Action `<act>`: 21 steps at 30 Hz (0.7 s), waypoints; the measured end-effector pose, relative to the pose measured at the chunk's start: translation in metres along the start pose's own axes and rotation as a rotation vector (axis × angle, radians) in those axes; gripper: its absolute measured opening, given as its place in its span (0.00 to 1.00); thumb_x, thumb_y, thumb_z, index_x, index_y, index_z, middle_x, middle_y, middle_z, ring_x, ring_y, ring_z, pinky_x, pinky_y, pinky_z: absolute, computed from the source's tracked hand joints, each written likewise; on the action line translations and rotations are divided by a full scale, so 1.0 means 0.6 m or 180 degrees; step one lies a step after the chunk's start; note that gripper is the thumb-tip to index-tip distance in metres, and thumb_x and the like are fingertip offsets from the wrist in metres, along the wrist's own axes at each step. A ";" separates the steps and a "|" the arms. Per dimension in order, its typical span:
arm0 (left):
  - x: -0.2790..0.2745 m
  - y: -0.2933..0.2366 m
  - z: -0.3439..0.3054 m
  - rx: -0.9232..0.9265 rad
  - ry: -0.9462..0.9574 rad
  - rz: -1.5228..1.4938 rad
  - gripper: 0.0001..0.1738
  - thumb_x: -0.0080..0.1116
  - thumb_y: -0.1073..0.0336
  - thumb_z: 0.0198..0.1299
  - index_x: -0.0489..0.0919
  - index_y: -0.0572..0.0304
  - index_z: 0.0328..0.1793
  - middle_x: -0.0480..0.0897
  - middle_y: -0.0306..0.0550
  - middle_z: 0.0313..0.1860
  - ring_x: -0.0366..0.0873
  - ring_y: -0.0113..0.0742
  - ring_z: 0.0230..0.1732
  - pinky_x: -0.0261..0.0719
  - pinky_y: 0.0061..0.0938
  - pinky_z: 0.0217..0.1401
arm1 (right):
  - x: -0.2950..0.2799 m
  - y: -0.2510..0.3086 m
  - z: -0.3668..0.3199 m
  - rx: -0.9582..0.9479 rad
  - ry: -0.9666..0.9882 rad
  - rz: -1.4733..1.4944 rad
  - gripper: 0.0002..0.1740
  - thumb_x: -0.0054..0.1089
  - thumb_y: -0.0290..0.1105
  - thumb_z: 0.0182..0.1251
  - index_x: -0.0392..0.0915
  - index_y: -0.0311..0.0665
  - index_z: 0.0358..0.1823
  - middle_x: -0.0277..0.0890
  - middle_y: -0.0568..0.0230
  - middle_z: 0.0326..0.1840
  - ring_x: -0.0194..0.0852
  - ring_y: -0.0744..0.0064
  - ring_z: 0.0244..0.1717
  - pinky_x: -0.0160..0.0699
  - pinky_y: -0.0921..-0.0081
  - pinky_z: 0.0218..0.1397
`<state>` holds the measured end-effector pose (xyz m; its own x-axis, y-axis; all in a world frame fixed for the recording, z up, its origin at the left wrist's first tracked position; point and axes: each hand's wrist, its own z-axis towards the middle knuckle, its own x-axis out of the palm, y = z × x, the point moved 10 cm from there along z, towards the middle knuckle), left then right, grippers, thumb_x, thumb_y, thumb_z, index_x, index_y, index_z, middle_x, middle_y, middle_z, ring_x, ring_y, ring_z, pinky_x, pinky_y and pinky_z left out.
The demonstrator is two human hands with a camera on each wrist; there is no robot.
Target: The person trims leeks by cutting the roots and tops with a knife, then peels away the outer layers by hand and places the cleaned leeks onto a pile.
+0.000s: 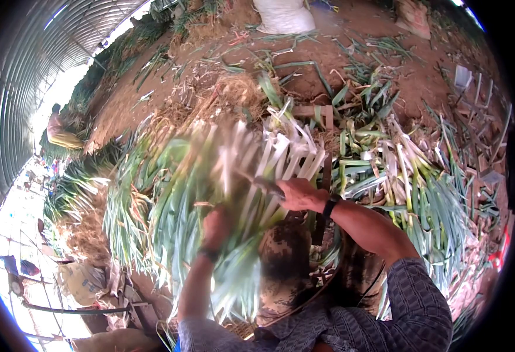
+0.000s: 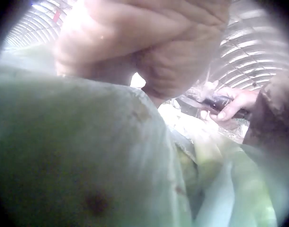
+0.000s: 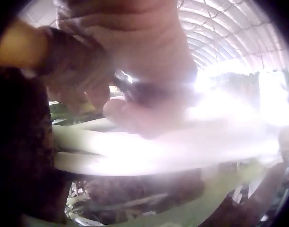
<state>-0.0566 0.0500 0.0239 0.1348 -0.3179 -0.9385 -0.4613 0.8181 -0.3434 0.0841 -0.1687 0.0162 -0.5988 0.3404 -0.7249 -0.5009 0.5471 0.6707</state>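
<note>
My left hand (image 1: 217,226) grips a bunch of leeks around the stems, the white ends (image 1: 227,170) pointing away and the green leaves hanging below. Those leaves blur in the head view. A broad leek leaf (image 2: 87,142) fills much of the left wrist view beneath the curled palm. To the right, my right hand (image 1: 301,195) holds a knife by its dark handle (image 1: 269,188), which points left toward the stems. The blade is mostly lost in blur. Pale leek stems (image 3: 97,146) lie close under the right hand in the right wrist view.
A large heap of leeks (image 1: 152,193) spreads to the left, and another pile (image 1: 415,182) lies to the right. Dry roots (image 1: 234,94) and cut leaves litter the soil ahead. A white sack (image 1: 284,16) stands at the back; another person (image 1: 61,129) is far left.
</note>
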 end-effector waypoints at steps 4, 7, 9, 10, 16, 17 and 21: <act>0.006 0.020 0.002 0.0127 0.0049 -0.0203 0.15 0.60 0.51 0.59 0.83 0.53 0.39 0.84 0.58 0.33 0.82 0.61 0.38 0.78 0.52 0.40 | -0.014 0.002 0.007 -0.0021 -0.0181 -0.0175 0.19 0.62 0.33 0.56 0.72 0.36 0.48 0.79 0.46 0.33 0.81 0.47 0.35 0.79 0.52 0.40; 0.000 0.013 -0.011 0.0170 0.0113 -0.0081 0.15 0.59 0.51 0.60 0.83 0.53 0.39 0.84 0.58 0.33 0.82 0.60 0.38 0.78 0.51 0.40 | -0.001 0.002 0.012 -0.0086 -0.0113 -0.0040 0.19 0.62 0.33 0.56 0.71 0.35 0.48 0.78 0.46 0.33 0.80 0.46 0.34 0.78 0.51 0.40; -0.005 0.001 -0.029 0.0315 0.0244 -0.0126 0.15 0.59 0.51 0.61 0.83 0.53 0.39 0.84 0.58 0.33 0.82 0.60 0.38 0.78 0.50 0.39 | -0.006 0.003 0.013 -0.0214 -0.0151 -0.0236 0.19 0.58 0.31 0.61 0.72 0.35 0.53 0.78 0.55 0.30 0.79 0.58 0.28 0.80 0.62 0.31; -0.004 0.005 -0.034 0.0284 0.0298 -0.0098 0.15 0.59 0.50 0.61 0.84 0.53 0.39 0.84 0.57 0.33 0.82 0.60 0.38 0.78 0.50 0.39 | -0.010 0.009 0.013 -0.0285 -0.0165 -0.0336 0.19 0.56 0.30 0.63 0.73 0.35 0.56 0.78 0.59 0.28 0.79 0.64 0.25 0.81 0.67 0.27; -0.012 -0.001 -0.060 0.0551 0.0385 0.0354 0.18 0.60 0.48 0.61 0.84 0.54 0.38 0.84 0.53 0.29 0.83 0.57 0.33 0.78 0.49 0.36 | -0.020 0.000 0.007 -0.0145 -0.0121 -0.0162 0.23 0.57 0.30 0.62 0.73 0.38 0.60 0.78 0.58 0.29 0.80 0.65 0.28 0.83 0.65 0.32; -0.031 -0.017 -0.054 0.0590 0.0418 0.0571 0.18 0.61 0.47 0.61 0.84 0.55 0.38 0.84 0.53 0.28 0.83 0.56 0.32 0.78 0.49 0.36 | -0.015 -0.002 0.007 -0.0114 -0.0021 -0.0134 0.23 0.57 0.30 0.62 0.73 0.38 0.60 0.79 0.57 0.30 0.81 0.64 0.29 0.83 0.64 0.33; -0.051 -0.025 0.004 0.0698 0.0015 0.0796 0.20 0.63 0.49 0.59 0.80 0.58 0.41 0.84 0.57 0.34 0.83 0.57 0.36 0.78 0.50 0.37 | -0.012 0.013 0.001 -0.0145 0.0195 0.0022 0.23 0.58 0.34 0.62 0.73 0.37 0.59 0.81 0.51 0.35 0.83 0.57 0.34 0.83 0.60 0.40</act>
<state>-0.0519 0.0487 0.0578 0.0367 -0.0960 -0.9947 -0.2799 0.9546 -0.1024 0.0849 -0.1663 0.0267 -0.6389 0.2957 -0.7102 -0.5237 0.5090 0.6831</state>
